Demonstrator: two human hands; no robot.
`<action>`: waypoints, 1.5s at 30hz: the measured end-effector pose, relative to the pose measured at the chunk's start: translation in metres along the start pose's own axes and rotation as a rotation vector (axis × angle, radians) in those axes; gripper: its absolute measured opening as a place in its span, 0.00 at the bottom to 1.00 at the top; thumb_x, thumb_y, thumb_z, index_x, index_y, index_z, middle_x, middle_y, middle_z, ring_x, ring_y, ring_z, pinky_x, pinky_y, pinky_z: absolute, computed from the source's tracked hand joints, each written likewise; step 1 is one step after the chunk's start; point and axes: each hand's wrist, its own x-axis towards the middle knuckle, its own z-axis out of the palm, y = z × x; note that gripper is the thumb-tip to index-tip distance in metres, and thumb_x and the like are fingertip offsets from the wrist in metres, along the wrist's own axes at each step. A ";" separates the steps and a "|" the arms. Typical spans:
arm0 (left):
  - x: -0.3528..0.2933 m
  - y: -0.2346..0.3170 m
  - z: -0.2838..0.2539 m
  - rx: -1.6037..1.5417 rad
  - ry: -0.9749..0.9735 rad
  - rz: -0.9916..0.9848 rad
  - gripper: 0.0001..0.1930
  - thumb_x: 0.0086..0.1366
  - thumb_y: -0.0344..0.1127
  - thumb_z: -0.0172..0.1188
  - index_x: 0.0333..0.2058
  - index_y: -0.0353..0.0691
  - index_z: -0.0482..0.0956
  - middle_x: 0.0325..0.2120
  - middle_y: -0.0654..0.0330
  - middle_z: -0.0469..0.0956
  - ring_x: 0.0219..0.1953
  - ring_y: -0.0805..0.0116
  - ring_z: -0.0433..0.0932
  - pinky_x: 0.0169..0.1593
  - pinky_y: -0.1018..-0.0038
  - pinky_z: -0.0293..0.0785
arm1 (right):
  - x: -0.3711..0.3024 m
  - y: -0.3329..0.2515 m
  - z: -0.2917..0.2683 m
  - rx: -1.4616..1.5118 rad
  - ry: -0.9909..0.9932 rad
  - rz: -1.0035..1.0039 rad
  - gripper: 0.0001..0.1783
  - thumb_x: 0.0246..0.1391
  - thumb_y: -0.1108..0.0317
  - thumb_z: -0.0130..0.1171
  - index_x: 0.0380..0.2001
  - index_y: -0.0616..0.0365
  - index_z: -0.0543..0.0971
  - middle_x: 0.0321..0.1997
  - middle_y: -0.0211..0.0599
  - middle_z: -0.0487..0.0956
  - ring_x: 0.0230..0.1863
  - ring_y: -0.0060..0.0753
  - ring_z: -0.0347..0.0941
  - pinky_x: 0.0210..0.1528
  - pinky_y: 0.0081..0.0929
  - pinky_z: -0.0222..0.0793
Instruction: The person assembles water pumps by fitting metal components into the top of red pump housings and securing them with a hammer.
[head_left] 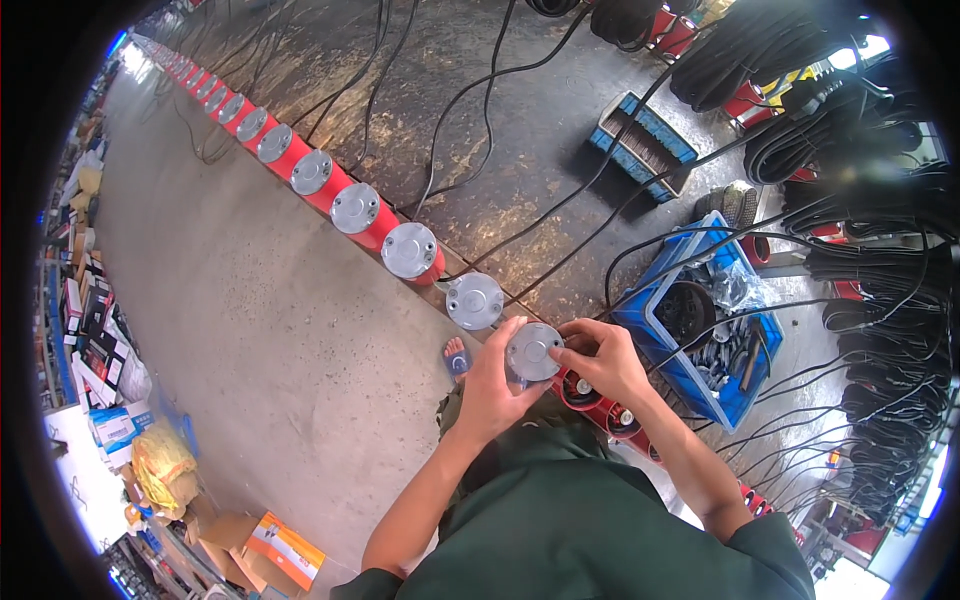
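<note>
A round silver metal end cap (535, 352) with small holes near its rim lies between my hands at the bench edge. My left hand (490, 388) is closed round its left side, thumb below and fingers above. At the right rim, my right hand (606, 362) is bent into a pinch, its thumb tip on the cap; any small piece in that pinch is hidden. Just beyond the left fingers sits another capped cylinder (475, 300). Below my right wrist, uncapped red cylinders (622, 420) show dark insides.
Red cylinders with silver caps (355, 208) run along the bench edge to the far left. Black cables (490, 80) trail over the worn bench (540, 115). A blue bin (735, 405) of metal parts, a blue crate (660, 190) and coiled cables (890, 275) lie right.
</note>
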 end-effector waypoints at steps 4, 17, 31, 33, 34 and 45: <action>-0.003 -0.001 0.003 -0.014 0.022 -0.012 0.52 0.51 0.28 0.82 0.73 0.36 0.62 0.69 0.46 0.74 0.70 0.47 0.75 0.71 0.58 0.73 | 0.004 0.010 -0.007 -0.010 -0.042 -0.017 0.18 0.61 0.68 0.75 0.50 0.66 0.86 0.38 0.38 0.90 0.40 0.21 0.84 0.46 0.24 0.81; -0.001 -0.001 0.007 0.011 0.012 -0.030 0.43 0.57 0.27 0.79 0.70 0.36 0.68 0.71 0.44 0.72 0.72 0.45 0.73 0.71 0.58 0.73 | 0.013 0.035 -0.006 -0.099 -0.027 -0.120 0.22 0.53 0.69 0.76 0.51 0.61 0.87 0.43 0.42 0.92 0.45 0.32 0.90 0.51 0.30 0.82; 0.004 0.004 0.006 0.056 -0.021 -0.021 0.30 0.54 0.25 0.78 0.57 0.36 0.82 0.70 0.44 0.73 0.68 0.42 0.77 0.65 0.57 0.78 | 0.021 0.059 -0.006 0.311 -0.117 -0.002 0.19 0.54 0.73 0.73 0.50 0.66 0.88 0.44 0.40 0.92 0.45 0.25 0.88 0.54 0.28 0.83; 0.005 0.004 0.006 0.111 0.001 0.037 0.30 0.52 0.26 0.80 0.56 0.37 0.83 0.68 0.44 0.74 0.66 0.42 0.79 0.65 0.56 0.79 | 0.021 0.060 -0.006 0.299 -0.119 0.027 0.19 0.54 0.74 0.72 0.50 0.67 0.88 0.44 0.40 0.92 0.45 0.25 0.87 0.54 0.27 0.83; 0.005 0.004 0.005 0.127 0.010 0.049 0.30 0.51 0.26 0.80 0.55 0.37 0.84 0.68 0.44 0.75 0.64 0.41 0.80 0.65 0.56 0.80 | 0.021 0.061 -0.006 0.304 -0.122 0.012 0.19 0.54 0.73 0.73 0.50 0.67 0.88 0.44 0.40 0.92 0.45 0.25 0.87 0.54 0.27 0.83; 0.005 0.001 0.005 0.128 0.013 0.066 0.29 0.50 0.27 0.81 0.54 0.37 0.85 0.67 0.44 0.76 0.65 0.42 0.80 0.64 0.57 0.80 | 0.022 0.063 -0.008 0.291 -0.128 0.014 0.19 0.53 0.72 0.74 0.48 0.67 0.89 0.43 0.40 0.92 0.43 0.24 0.87 0.52 0.27 0.82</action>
